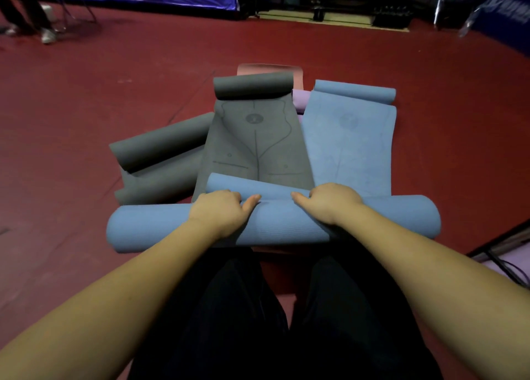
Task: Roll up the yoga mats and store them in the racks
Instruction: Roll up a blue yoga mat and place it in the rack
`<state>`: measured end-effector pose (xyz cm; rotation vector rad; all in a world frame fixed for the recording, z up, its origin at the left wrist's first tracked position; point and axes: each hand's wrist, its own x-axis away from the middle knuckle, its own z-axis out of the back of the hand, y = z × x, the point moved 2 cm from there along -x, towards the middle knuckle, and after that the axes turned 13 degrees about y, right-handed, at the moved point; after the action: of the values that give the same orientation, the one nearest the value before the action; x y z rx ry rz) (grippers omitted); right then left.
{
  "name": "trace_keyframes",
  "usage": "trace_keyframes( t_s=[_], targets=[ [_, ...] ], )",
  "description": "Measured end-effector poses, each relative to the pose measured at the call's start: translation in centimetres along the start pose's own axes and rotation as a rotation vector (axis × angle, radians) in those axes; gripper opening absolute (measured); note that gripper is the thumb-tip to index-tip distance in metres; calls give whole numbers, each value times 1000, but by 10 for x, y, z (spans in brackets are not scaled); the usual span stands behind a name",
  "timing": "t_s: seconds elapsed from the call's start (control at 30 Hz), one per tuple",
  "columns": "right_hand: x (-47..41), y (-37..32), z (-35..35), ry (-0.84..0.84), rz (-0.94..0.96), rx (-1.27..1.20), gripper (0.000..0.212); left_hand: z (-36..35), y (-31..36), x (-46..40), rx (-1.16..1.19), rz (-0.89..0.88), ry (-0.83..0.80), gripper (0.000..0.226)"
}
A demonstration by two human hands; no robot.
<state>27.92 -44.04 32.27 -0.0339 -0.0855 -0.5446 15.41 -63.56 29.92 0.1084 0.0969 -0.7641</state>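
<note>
Gripping: left hand [219, 212] and right hand [329, 204] curl fingers over the blue roll [272, 224].
Roll: on the red floor [71, 121], before the knees.
Beyond: grey mat [255, 141], blue mat [351, 138], part unrolled.

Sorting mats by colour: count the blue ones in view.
2: one blue roll under both hands, lying across the near end of the pile; one blue mat spread at right, far end curled. Others may lie hidden underneath.

Dim, flat indoor light — soft shadows, wide-angle bending at the edges (top corners smeared with blur).
</note>
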Motion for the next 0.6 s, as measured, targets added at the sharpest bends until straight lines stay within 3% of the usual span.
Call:
trace_keyframes(
  t_s=[0.17,0.37,0.43,0.53,0.6],
  targets=[
    [7,-6,10,-293,55,-53,74,3,-5,4,118,56,-330,86],
    [-1,-10,8,-357,44,-90,72,8,-8,-1,167,143,-437,89],
    [-4,-9,4,-212,76,-59,66,10,-8,-5,212,161,-469,86],
    [0,-8,4,149,83,-85,52,10,-10,-13,268,200,-496,83],
    [10,-9,2,249,73,-92,52,9,-10,-18,306,211,-528,78]
  ],
)
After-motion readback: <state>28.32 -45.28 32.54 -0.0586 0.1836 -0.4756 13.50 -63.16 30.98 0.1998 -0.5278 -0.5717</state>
